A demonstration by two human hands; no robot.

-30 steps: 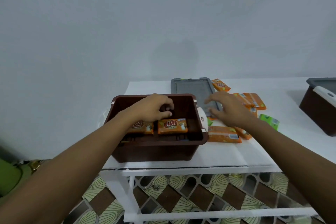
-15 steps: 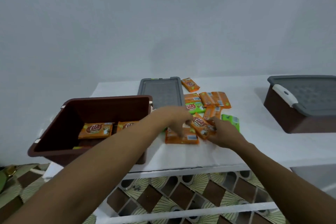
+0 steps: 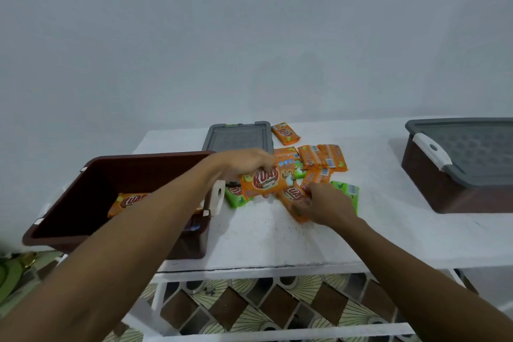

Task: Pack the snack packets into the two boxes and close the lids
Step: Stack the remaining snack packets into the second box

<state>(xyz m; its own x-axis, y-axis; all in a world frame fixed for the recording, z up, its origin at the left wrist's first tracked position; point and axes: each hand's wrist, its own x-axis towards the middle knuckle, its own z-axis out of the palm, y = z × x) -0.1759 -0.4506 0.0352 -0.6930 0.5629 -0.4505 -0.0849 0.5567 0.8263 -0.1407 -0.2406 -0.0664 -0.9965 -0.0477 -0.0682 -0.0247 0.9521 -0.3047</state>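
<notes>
An open brown box [image 3: 63, 230] stands at the table's left end with an orange packet [image 3: 130, 201] lying inside. My left hand [image 3: 244, 162] holds an orange snack packet [image 3: 268, 179] lifted off the table, just right of the box. My right hand [image 3: 323, 204] grips another orange packet [image 3: 293, 198] that lies on the table. Several orange packets [image 3: 322, 159] and green packets [image 3: 347, 191] lie in a loose pile behind the hands. The box's grey lid [image 3: 237, 137] lies flat behind the pile. A second brown box [image 3: 455, 191] with its grey lid on stands at the right.
The white table [image 3: 277, 241] has a front edge close to my arms, with a white frame and patterned floor tiles [image 3: 244, 305] below. A plain wall runs behind the table. A white latch [image 3: 216, 197] hangs at the open box's right end.
My left hand has lifted an orange packet off the table. My right hand has taken hold of another packet in the pile. The view has shifted slightly.
</notes>
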